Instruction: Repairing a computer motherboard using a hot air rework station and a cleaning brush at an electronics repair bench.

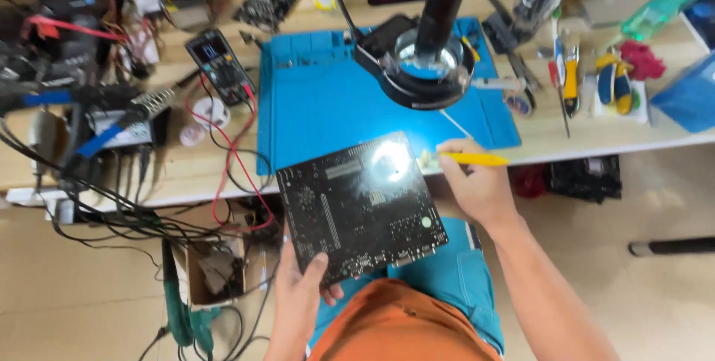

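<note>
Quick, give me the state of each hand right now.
Left hand: closed on the lower edge of the black circuit board, thumb on top.
Right hand: closed on a yellow-handled tool beside the board's corner.

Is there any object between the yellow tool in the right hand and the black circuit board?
Nothing visible stands between them. The right hand holds the yellow tool beside the upper right edge of the black circuit board, and its tip already reaches that edge. The left hand holds the board's lower edge, away from the tool.
</note>
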